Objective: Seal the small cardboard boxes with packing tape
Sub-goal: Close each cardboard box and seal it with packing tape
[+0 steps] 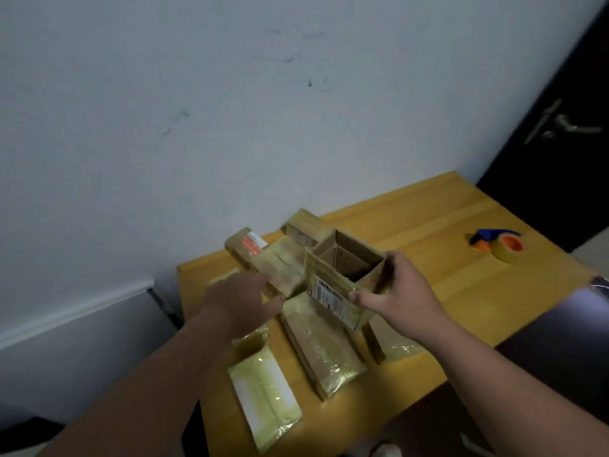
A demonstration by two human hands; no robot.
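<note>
On a yellow wooden table (pixel 445 258) set against a pale wall (pixel 230 110) beside a dark door (pixel 560 143), the right hand (pixel 400 291) grips an open box (pixel 346 278) held upright, mouth upward, above taped boxes, while the left hand (pixel 242 300) rests loosely open on a flat box (pixel 283 265), the tape roll (pixel 507 248) well apart.

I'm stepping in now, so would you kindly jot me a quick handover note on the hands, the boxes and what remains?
Right hand: grips the open box, raised above the table.
Left hand: on a taped box beside it; grip unclear.
Tape dispenser: far right of the table, untouched.
Done: several flat boxes look tape-wrapped.
Left: close the open box's top, fetch the tape, seal it.
</note>
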